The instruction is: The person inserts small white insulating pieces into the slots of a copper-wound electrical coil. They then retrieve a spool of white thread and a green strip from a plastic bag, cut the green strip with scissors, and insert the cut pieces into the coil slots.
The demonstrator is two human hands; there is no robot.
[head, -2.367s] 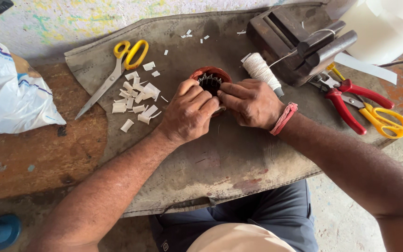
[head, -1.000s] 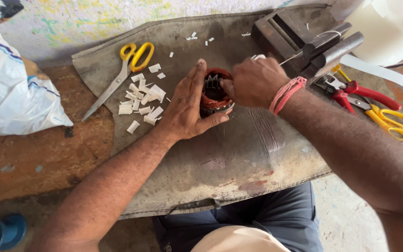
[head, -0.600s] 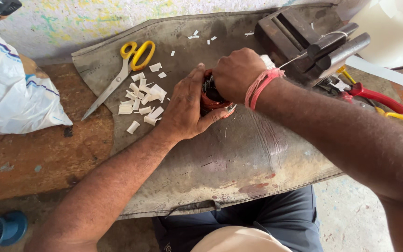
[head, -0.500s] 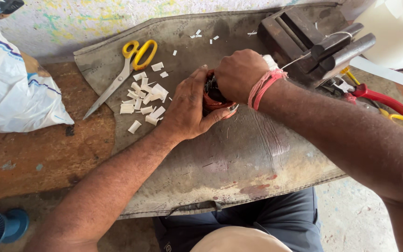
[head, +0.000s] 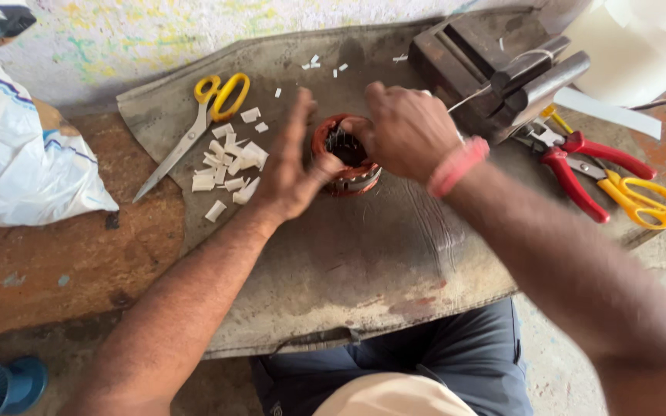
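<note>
nearest us we see dark trousers (head: 425, 370) under the near edge of the grey mat (head: 364, 270), and a blue spool (head: 1, 385) low on the left. both forearms run up from there to the round motor stator (head: 346, 158) sitting mid-mat, a bit far of centre, its bore facing up so its axis is roughly vertical, no long side to speak of. our left hand (head: 290, 173) is spread flat, fingers pointing far, palm against the stator's left side and thumb on its near rim. our right hand (head: 406, 131) comes in from the right and sits over the far right rim, fingers curled down into the bore; we cannot tell what they pinch. both hands touch it, right one more on top. open mat lies near and to the right of the stator. left of it, white paper bits (head: 225, 166) and yellow scissors (head: 198, 127); far right a metal vise (head: 495, 65), close; red pliers (head: 580, 166) and a second scissors (head: 641, 200) beyond the right forearm. a white bag (head: 17, 154) sits far left off the mat.
</note>
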